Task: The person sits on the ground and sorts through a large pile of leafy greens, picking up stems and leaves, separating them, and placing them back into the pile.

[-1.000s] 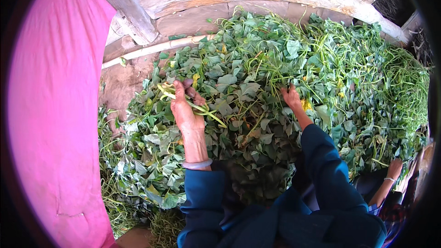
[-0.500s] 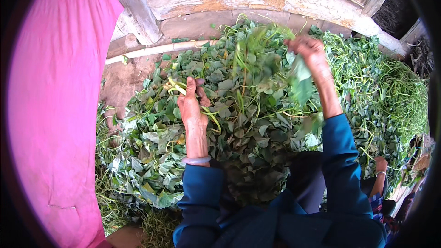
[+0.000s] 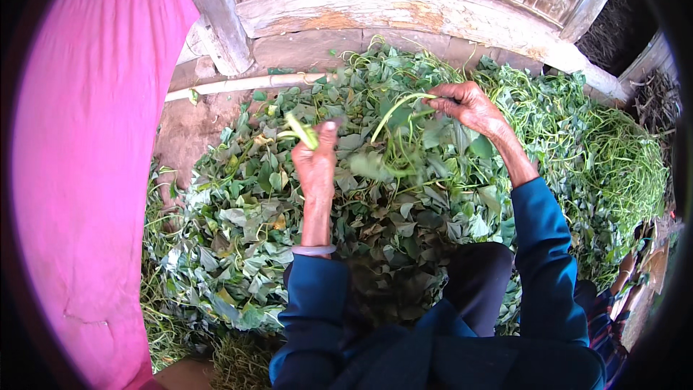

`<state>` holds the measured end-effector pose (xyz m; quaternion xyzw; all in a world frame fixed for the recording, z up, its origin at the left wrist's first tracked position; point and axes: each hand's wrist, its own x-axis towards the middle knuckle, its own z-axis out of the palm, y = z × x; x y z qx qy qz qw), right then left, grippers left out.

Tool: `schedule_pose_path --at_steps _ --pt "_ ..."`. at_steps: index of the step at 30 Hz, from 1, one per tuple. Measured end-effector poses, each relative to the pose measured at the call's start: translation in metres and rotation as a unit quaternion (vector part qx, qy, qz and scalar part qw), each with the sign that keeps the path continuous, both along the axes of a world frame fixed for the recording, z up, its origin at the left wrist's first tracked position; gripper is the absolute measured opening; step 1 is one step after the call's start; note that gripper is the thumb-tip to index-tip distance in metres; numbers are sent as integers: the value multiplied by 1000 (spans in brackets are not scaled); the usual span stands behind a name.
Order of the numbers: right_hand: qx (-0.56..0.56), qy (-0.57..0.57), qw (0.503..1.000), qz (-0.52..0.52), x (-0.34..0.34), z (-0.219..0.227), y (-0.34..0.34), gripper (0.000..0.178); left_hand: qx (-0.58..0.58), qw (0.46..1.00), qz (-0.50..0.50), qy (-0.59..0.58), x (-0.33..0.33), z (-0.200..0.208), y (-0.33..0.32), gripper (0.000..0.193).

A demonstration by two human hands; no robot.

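Observation:
A broad heap of green leafy vines [image 3: 238,220] spreads in front of my knees and beneath both hands. My left hand [image 3: 316,166] is closed round a small bundle of pale green stems [image 3: 302,132], whose ends stick out past the thumb. To the right and a little farther off, my right hand [image 3: 473,110] pinches a long, thin green stalk [image 3: 394,110] that curves down to the left. Blurred greenery hangs near that stalk; whether it belongs to it I cannot tell. Both hands are above the heap, apart from each other.
Pink cloth [image 3: 86,173] hangs along the left side. A weathered wooden wall [image 3: 404,11] with a post [image 3: 213,14] bounds the far side. A pale pole [image 3: 245,84] lies before it. Thin green stems [image 3: 639,173] pile up at right, where another person's arm [image 3: 624,273] shows.
My right hand has moved slightly left and lower, and the large leaf beneath it is gone from its grip. My left hand has shifted slightly right with its stems.

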<state>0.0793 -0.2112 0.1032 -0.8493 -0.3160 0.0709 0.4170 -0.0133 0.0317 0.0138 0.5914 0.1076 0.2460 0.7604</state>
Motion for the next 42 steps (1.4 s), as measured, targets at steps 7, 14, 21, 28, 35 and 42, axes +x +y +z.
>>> schedule_pose_path --at_steps 7,14,21,28,35,42 --pt "23 68 997 20 -9 19 16 23 61 964 -249 68 -3 11 -25 21" --pt "85 58 994 -19 -1 12 17 26 75 967 -236 55 3 -6 -21 19" --pt "143 107 983 -44 5 -9 6 45 45 983 -167 62 2 -10 -17 18" --pt "-184 -35 954 -232 18 -144 -66 110 12 994 -96 43 10 -13 -17 19" --pt "-495 131 855 77 -95 -296 -48 82 -27 996 -55 71 7 -3 -12 23" --pt "-469 131 871 -69 -69 -121 24 58 -63 988 -119 82 -1 -8 10 19"
